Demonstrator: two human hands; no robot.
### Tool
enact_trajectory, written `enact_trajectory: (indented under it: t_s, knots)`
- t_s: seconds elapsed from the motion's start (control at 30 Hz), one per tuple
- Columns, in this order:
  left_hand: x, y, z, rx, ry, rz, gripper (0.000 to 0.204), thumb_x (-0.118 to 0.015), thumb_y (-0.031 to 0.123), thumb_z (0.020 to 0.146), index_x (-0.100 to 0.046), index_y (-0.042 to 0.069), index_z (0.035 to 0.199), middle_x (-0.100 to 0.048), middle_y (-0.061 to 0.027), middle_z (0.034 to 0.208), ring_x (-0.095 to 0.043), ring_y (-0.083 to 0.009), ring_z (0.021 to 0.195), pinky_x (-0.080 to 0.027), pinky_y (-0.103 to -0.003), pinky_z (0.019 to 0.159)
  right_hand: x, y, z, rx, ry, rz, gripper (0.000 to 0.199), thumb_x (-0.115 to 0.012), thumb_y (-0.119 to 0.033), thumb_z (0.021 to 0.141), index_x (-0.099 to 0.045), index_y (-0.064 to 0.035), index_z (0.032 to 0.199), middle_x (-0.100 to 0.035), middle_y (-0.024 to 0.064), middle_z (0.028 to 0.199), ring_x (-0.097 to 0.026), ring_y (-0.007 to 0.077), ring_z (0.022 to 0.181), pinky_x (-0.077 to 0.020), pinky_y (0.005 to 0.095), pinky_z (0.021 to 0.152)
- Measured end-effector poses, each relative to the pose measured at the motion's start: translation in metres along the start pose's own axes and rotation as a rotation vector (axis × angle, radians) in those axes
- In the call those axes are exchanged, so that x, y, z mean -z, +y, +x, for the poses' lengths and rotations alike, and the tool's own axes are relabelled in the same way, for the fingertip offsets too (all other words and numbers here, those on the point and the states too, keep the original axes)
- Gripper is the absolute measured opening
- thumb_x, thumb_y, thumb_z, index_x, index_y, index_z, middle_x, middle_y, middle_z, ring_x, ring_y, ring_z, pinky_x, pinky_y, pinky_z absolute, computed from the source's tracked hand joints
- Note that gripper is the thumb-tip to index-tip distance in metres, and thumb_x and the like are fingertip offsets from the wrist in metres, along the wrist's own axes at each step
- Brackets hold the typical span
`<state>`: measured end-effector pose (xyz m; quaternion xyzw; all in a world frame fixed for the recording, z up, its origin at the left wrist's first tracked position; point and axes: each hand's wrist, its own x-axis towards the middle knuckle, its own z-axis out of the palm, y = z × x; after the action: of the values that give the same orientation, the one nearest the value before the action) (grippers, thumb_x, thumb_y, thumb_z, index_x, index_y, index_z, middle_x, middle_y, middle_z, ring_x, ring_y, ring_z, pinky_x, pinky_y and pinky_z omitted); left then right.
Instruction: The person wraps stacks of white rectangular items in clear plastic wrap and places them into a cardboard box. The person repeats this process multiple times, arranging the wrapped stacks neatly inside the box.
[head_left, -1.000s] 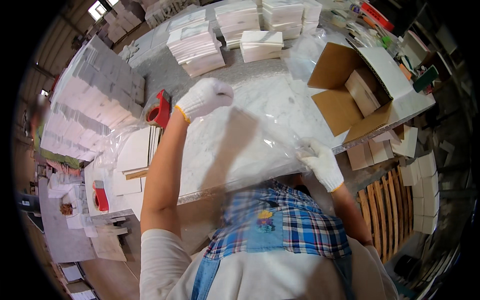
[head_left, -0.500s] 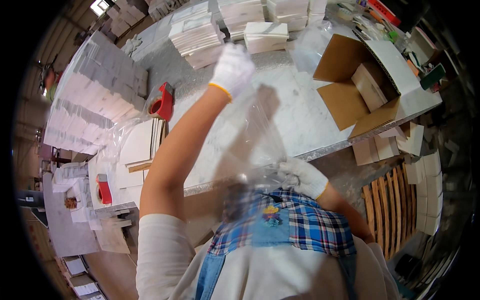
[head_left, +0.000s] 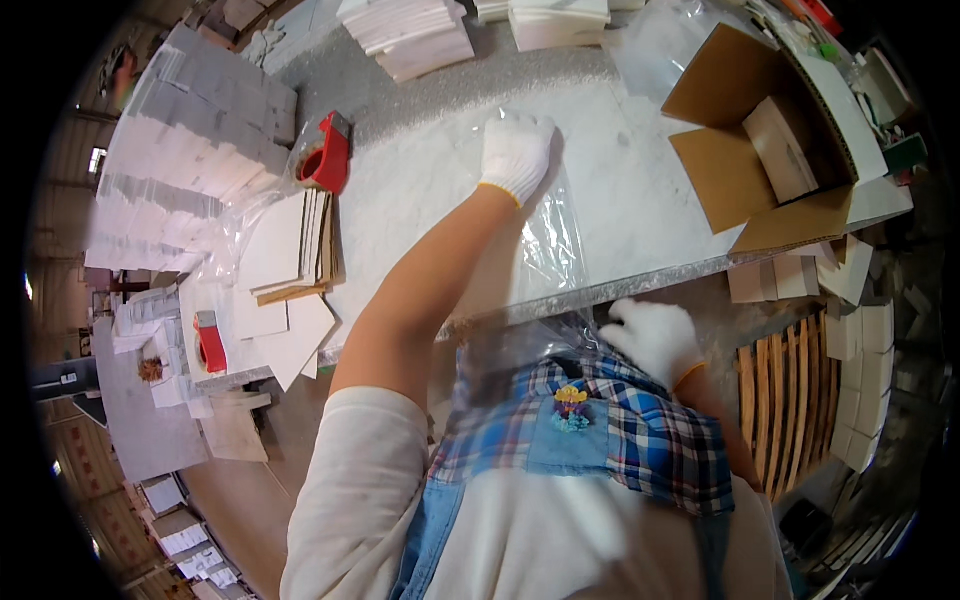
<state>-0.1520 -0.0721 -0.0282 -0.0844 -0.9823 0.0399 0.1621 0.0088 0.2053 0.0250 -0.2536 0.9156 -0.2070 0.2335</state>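
Clear plastic film (head_left: 553, 235) stretches over the white slab tabletop and hangs past its near edge toward my plaid apron. My left hand (head_left: 517, 155), in a white knit glove with a yellow cuff, presses on the tabletop at the film's far end. Its fingers are curled closed on the film. Just off the near table edge, my right hand (head_left: 652, 338), gloved the same way, is beside the film's right side. Its fingers are loosely bent, with a gap between thumb and forefinger, and nothing shows in them.
An open cardboard box (head_left: 745, 190) with pale tiles inside stands at right. Tall tile stacks (head_left: 200, 150) rise at left. A red tape dispenser (head_left: 325, 158), cardboard sheets (head_left: 285, 250) and another red dispenser (head_left: 209, 342) lie nearby. A wooden pallet (head_left: 790, 405) is on the floor at right.
My left hand has come down onto the tabletop, farther right, and the film lies flatter. My right hand has shifted right, away from the film it was gripping. The view has tilted.
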Motion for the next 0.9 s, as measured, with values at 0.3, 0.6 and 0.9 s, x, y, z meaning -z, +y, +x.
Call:
enact_trajectory:
  t_s: [0.3, 0.6, 0.9]
  knots:
    - [0.008, 0.005, 0.006, 0.019, -0.021, -0.075, 0.020, -0.060, 0.025, 0.091, -0.074, 0.010, 0.092, -0.074, -0.0146, 0.095, -0.068, -0.0341, 0.095, -0.048, -0.047, 0.082, 0.029, -0.077, 0.060, 0.713, 0.481, 0.039, 0.027, -0.071, -0.015, 0.087, -0.070, -0.0098, 0.113, -0.069, 0.0119, 0.107, -0.066, 0.0347, 0.096, -0.0546, 0.0455, 0.082]
    - [0.002, -0.006, 0.005, 0.045, 0.053, -0.258, 0.018, -0.061, 0.023, 0.092, -0.072, 0.011, 0.088, -0.070, -0.0138, 0.088, -0.065, -0.0357, 0.092, -0.046, -0.047, 0.090, -0.022, -0.087, 0.113, 0.629, 0.415, 0.439, 0.029, -0.068, -0.019, 0.091, -0.068, -0.0063, 0.117, -0.071, 0.0163, 0.113, -0.068, 0.0352, 0.103, -0.0560, 0.0414, 0.090]
    - [0.001, -0.011, 0.005, 0.109, 0.056, -0.411, 0.018, -0.059, 0.022, 0.094, -0.072, 0.011, 0.093, -0.071, -0.0139, 0.090, -0.064, -0.0371, 0.094, -0.045, -0.047, 0.092, -0.035, -0.089, 0.135, 0.473, 0.271, -0.080, 0.026, -0.058, -0.031, 0.098, -0.068, -0.0071, 0.102, -0.071, 0.0130, 0.088, -0.072, 0.0345, 0.077, -0.0568, 0.0482, 0.065]
